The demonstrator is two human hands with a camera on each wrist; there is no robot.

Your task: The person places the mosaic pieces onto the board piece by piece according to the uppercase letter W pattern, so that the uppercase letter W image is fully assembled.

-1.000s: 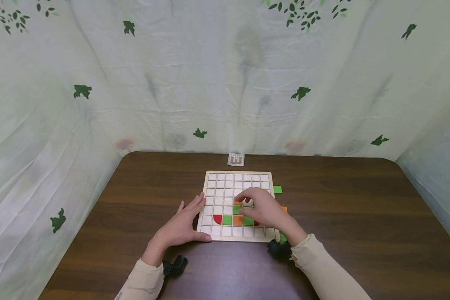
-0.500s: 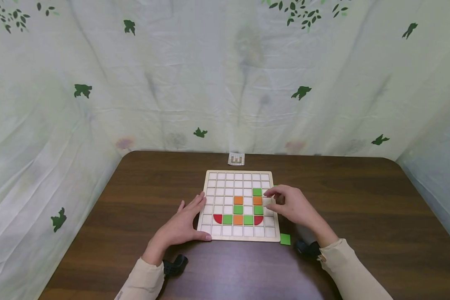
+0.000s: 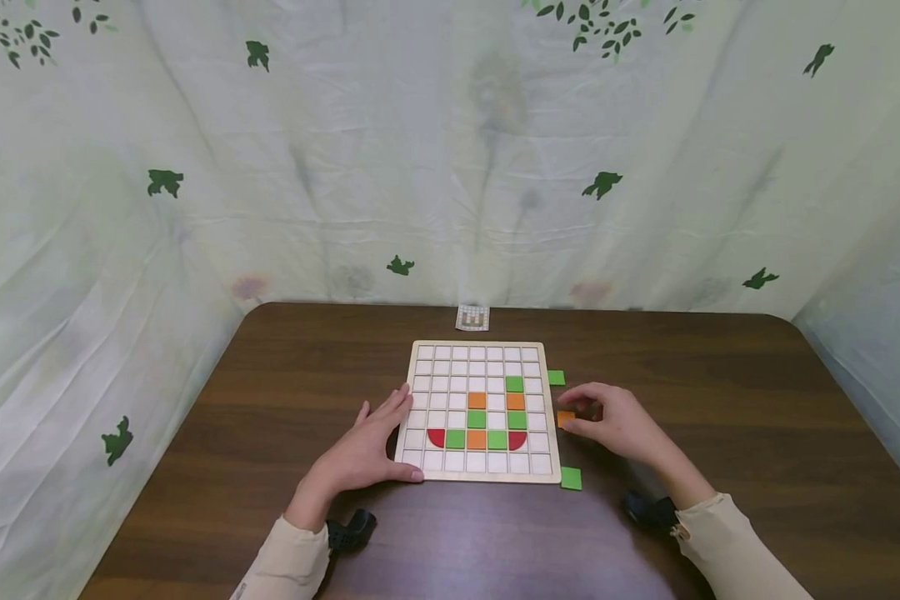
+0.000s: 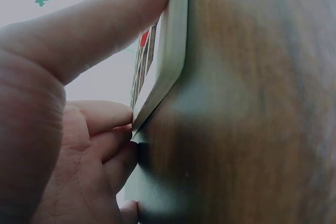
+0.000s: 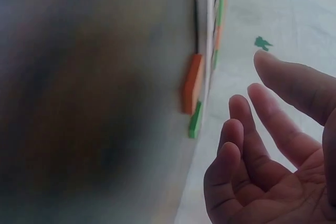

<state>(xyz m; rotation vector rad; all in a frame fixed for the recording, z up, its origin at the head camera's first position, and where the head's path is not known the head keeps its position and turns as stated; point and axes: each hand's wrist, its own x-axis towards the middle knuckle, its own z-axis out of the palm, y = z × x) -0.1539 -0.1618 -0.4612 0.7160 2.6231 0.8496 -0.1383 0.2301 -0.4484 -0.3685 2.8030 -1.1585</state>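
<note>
A wooden grid board (image 3: 431, 467) lies flat on the table, its cells white. Green, orange and red tiles fill some cells, among them a red quarter-round tile (image 3: 436, 437) and a green tile (image 3: 514, 384). At the board's left edge rests my left hand (image 3: 363, 450), fingers along the side and thumb (image 4: 105, 24) on the near corner. My right hand (image 3: 615, 421) hovers by a loose orange tile (image 3: 565, 418) beside the board's right edge. In the right wrist view its thumb and fingers stand apart around nothing, away from the orange tile (image 5: 192, 85).
Two loose green tiles lie along the board's right side, a far green tile (image 3: 556, 378) and a near green tile (image 3: 571, 478). A small patterned card (image 3: 472, 317) sits at the table's (image 3: 307, 367) back edge. A printed curtain (image 3: 450, 150) hangs behind.
My right hand has moved right, from over the board to the loose orange tile outside it. The tiles it covered on the board now show. My left hand stays in place.
</note>
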